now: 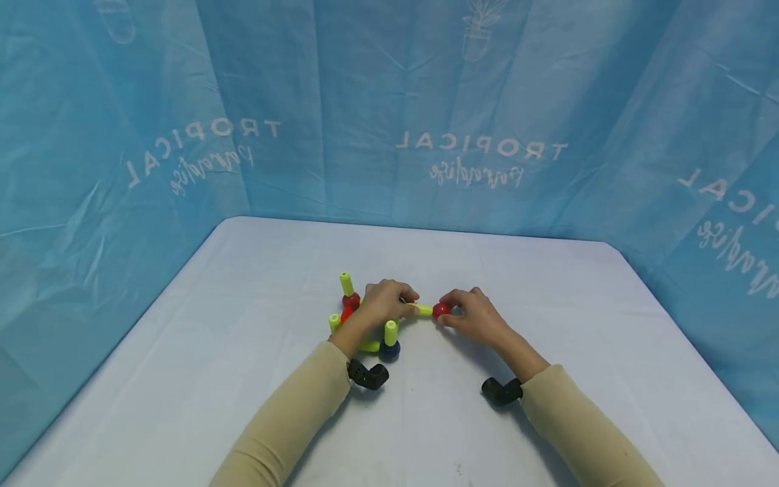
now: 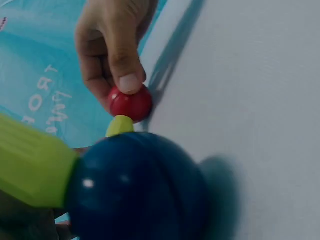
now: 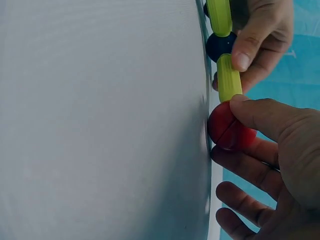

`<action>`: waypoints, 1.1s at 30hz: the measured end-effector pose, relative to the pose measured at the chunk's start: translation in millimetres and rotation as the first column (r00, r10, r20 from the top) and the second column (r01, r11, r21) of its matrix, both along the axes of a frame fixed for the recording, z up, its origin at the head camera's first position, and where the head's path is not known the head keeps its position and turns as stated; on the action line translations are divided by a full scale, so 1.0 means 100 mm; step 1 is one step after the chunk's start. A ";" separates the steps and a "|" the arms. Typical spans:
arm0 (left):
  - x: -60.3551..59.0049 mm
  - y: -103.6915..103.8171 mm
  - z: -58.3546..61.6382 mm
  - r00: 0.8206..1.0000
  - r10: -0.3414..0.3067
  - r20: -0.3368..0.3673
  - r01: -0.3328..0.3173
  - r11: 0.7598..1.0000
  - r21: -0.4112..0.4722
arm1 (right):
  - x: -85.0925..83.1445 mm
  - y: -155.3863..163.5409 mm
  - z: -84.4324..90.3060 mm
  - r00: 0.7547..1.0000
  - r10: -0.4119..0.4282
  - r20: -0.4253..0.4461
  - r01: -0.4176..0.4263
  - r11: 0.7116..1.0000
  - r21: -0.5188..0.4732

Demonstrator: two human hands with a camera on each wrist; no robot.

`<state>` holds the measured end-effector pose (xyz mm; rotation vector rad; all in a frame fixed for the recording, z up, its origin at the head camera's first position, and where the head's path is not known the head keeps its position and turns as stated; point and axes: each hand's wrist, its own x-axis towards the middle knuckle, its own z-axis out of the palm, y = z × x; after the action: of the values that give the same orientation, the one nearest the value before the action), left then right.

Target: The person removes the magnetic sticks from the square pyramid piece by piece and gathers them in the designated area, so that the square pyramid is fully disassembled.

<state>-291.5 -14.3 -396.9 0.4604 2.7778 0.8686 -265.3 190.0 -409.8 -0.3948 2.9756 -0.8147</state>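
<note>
White desk [image 1: 438, 426]: left hand [image 1: 385, 302] pinches a ribbed yellow-green rod [image 1: 424, 310], right hand [image 1: 477, 316] the glossy red ball [image 1: 440, 311] at three o'clock

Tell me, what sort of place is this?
It might be a little curtained-off spot for playing or filming: a white table, a blue curtain around it, and a ball-and-stick toy.

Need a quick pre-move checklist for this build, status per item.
1. Right hand pinching red ball: ok.
2. Left hand gripping held blue ball: ok.
3. Yellow rod in line with red ball, end meeting it: ok.
4. Yellow rod fully seated in red ball: cannot tell, depth hidden.
5. Standing rod upright on front blue ball: ok.
</note>
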 end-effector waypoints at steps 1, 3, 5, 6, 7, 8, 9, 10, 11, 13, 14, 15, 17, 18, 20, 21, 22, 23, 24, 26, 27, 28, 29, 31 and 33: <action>0.00 0.00 -0.01 1.000 -0.003 -0.011 0.003 1.000 -0.011 | 0.00 0.00 0.00 1.000 0.005 -0.005 -0.005 1.000 -0.001; 0.00 0.00 -0.03 0.999 -0.011 -0.035 0.009 0.999 -0.032 | -0.01 0.00 -0.01 1.000 0.018 -0.017 -0.018 1.000 0.000; 0.00 0.00 -0.05 0.999 -0.014 -0.046 0.012 0.999 -0.044 | -0.01 -0.01 -0.02 0.999 0.033 -0.027 -0.032 0.999 0.009; 0.00 0.00 -0.05 0.999 -0.016 -0.050 0.014 0.999 -0.050 | -0.02 -0.01 -0.03 0.999 0.039 -0.032 -0.039 0.999 0.013; 0.00 0.00 -0.05 0.999 -0.017 -0.050 0.014 0.999 -0.050 | -0.02 -0.02 -0.03 0.999 0.041 -0.034 -0.040 0.999 0.018; 0.01 0.01 -0.06 0.998 -0.018 -0.052 0.015 0.999 -0.052 | -0.03 -0.02 -0.04 0.999 0.041 -0.035 -0.040 0.999 0.021; 0.01 0.01 -0.06 0.998 -0.018 -0.055 0.015 0.998 -0.053 | -0.03 -0.02 -0.04 0.998 0.040 -0.037 -0.039 0.999 0.026; 0.02 0.01 -0.06 0.998 -0.018 -0.058 0.015 0.999 -0.052 | -0.03 -0.03 -0.04 0.998 0.038 -0.040 -0.037 0.999 0.030; 0.02 0.00 -0.06 0.998 -0.018 -0.063 0.015 0.999 -0.052 | -0.03 -0.03 -0.04 0.998 0.035 -0.042 -0.034 0.999 0.033; 0.03 0.00 -0.07 0.997 -0.020 -0.075 0.016 0.999 -0.049 | -0.03 -0.03 -0.04 0.999 0.030 -0.042 -0.028 0.999 0.037; 0.03 0.00 -0.07 0.996 -0.021 -0.081 0.017 0.999 -0.048 | -0.03 -0.03 -0.03 0.999 0.027 -0.041 -0.025 0.999 0.037; 0.03 0.00 -0.08 0.996 -0.021 -0.088 0.017 0.999 -0.048 | -0.02 -0.04 -0.03 0.999 0.024 -0.040 -0.023 0.999 0.039; 0.03 -0.01 -0.09 0.995 -0.021 -0.100 0.016 0.999 -0.050 | -0.02 -0.04 -0.03 0.999 0.019 -0.039 -0.018 0.999 0.040; 0.03 -0.01 -0.10 0.994 -0.020 -0.105 0.014 0.999 -0.052 | -0.02 -0.04 -0.03 0.999 0.019 -0.039 -0.018 0.999 0.041; 0.03 0.00 -0.11 0.994 -0.016 -0.112 0.010 0.998 -0.054 | -0.01 -0.03 -0.03 0.999 0.021 -0.043 -0.019 0.999 0.041; 0.03 0.00 -0.11 0.993 -0.014 -0.115 0.008 0.998 -0.054 | 0.00 -0.03 -0.03 0.999 0.022 -0.045 -0.020 0.999 0.041; 0.04 0.00 -0.12 0.993 -0.014 -0.118 0.007 0.998 -0.054 | 0.00 -0.02 -0.03 0.999 0.025 -0.048 -0.023 0.999 0.038; 0.04 0.01 -0.12 0.993 -0.015 -0.120 0.009 0.998 -0.055 | 0.01 -0.02 -0.03 0.998 0.028 -0.047 -0.026 0.999 0.035; 0.05 0.01 -0.12 0.993 -0.018 -0.121 0.012 0.999 -0.053 | 0.01 0.00 -0.03 0.999 0.032 -0.044 -0.031 0.999 0.032; 0.05 0.02 -0.12 0.992 -0.021 -0.124 0.014 0.998 -0.057 | 0.02 0.03 -0.03 0.999 0.029 -0.038 -0.028 0.999 0.029; 0.05 0.01 -0.12 0.992 -0.014 -0.128 0.007 0.998 -0.056 | 0.02 0.06 -0.03 0.999 0.019 -0.035 -0.018 0.999 0.029; 0.06 0.01 -0.12 0.991 -0.005 -0.132 -0.003 0.998 -0.057 | 0.03 0.09 -0.03 0.999 0.006 -0.034 -0.005 1.000 0.030; 0.06 0.00 -0.12 0.991 0.004 -0.136 -0.012 0.998 -0.058 | 0.03 0.13 -0.03 0.999 -0.010 -0.032 0.012 0.999 0.034; 0.07 -0.01 -0.12 0.990 0.022 -0.142 -0.031 0.998 -0.058 | 0.02 0.21 -0.04 0.999 -0.042 -0.026 0.043 0.998 0.039; 0.07 -0.02 -0.12 0.989 0.036 -0.146 -0.044 0.998 -0.054 | 0.00 0.28 -0.04 0.998 -0.059 -0.018 0.060 0.997 0.039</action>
<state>-284.1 -16.6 -408.7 0.4783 2.9455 0.7906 -264.9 218.5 -414.0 -0.3143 3.0277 -0.7600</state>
